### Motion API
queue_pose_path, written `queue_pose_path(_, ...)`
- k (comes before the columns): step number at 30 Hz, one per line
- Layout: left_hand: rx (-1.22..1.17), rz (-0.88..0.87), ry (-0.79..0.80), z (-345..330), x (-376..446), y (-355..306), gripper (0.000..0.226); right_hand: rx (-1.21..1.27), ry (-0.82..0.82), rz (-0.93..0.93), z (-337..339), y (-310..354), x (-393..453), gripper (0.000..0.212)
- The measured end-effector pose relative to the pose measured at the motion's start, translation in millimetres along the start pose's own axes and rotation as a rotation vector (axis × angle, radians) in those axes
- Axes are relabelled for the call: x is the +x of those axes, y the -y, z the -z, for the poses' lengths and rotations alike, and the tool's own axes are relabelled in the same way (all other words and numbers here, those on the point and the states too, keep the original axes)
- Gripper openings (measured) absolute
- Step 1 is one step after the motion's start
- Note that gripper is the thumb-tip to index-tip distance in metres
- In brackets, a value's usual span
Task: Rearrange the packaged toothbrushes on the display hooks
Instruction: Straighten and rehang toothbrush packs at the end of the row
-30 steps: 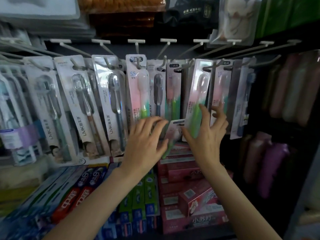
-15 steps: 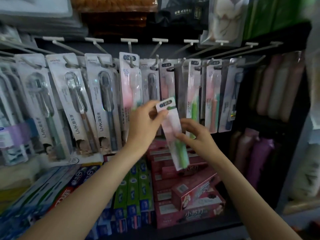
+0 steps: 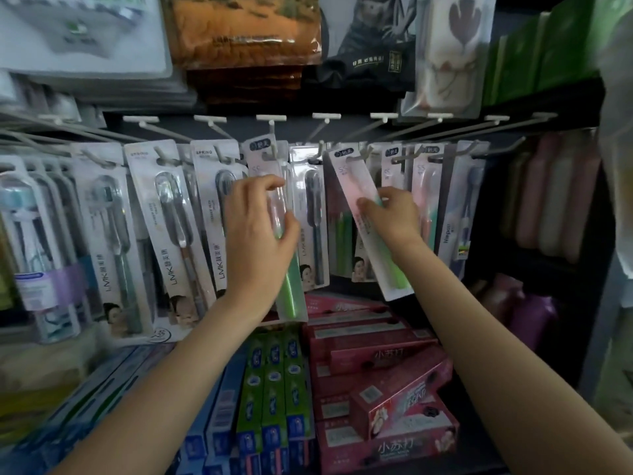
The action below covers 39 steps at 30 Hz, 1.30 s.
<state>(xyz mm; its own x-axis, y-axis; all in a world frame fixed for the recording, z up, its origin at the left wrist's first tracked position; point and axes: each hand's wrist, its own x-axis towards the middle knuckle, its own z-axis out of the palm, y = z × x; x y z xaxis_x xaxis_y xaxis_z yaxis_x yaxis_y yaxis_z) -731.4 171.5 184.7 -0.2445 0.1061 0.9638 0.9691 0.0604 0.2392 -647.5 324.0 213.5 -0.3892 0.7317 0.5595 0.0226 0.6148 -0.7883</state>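
A dark display rack [image 3: 534, 97] is seen filling the view, with a row of white hooks [image 3: 270, 118] across its top and toothpaste boxes [image 3: 370, 371] stacked on the shelf beneath. Packaged toothbrushes hang side by side from the hooks, grey-and-white ones [image 3: 171, 217] to the left and pink-and-green ones toward the middle. One pink-and-green pack [image 3: 346, 186] is held tilted by the right hand [image 3: 390, 217], whose fingers are curled round its middle; its hang hole is raised to a hook tip [image 3: 368, 150], though whether it is threaded on cannot be told. A second pink-and-green pack [image 3: 291, 286], hanging from its hook, is gripped by the left hand [image 3: 260, 231], thumb in front and fingers curled at its upper edge. The hands are kept apart, each clamped on its own pack. Such packs are judged light, with thin card backs that bend and smooth plastic blisters that may slip. A hold near the middle, at the card edges, is likely best, so the hang hole can be steered onto the hook without tearing.
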Motion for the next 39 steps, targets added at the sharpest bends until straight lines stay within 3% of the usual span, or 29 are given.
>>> queue_pose_path(4,0.047,0.105,0.012,1,-7,12,0.053,0.011,-0.016,-0.060,-19,-11,-2,0.043)
queue_pose_path(7,0.039,0.121,0.066,2,-14,17,0.063,-0.064,-0.278,0.083,-9,-28,-9,0.034)
queue_pose_path(9,0.039,0.109,0.061,2,-16,19,0.064,-0.041,-0.381,0.073,1,-40,-11,0.035)
queue_pose_path(14,-0.033,0.225,0.080,0,-16,20,0.067,-0.088,-0.150,-0.052,-2,-51,-8,0.057)
queue_pose_path(19,-0.112,0.281,0.101,1,-19,26,0.067,-0.116,-0.196,0.003,9,-55,-10,0.042)
queue_pose_path(21,-0.114,0.270,0.100,1,-19,28,0.067,-0.099,-0.211,0.040,19,-56,-14,0.046)
queue_pose_path(28,-0.157,0.292,0.095,-6,-19,29,0.066,-0.525,-0.106,0.185,66,-43,-8,0.050)
queue_pose_path(35,-0.144,0.281,0.108,-10,-19,27,0.064,-1.018,-0.026,0.148,66,-30,-8,0.053)
queue_pose_path(37,-0.148,0.280,0.118,-9,-18,27,0.064,-1.023,0.015,0.117,57,-34,-11,0.052)
queue_pose_path(39,-0.136,0.279,0.111,-7,-17,28,0.064,-0.874,0.008,0.063,52,-36,-16,0.051)
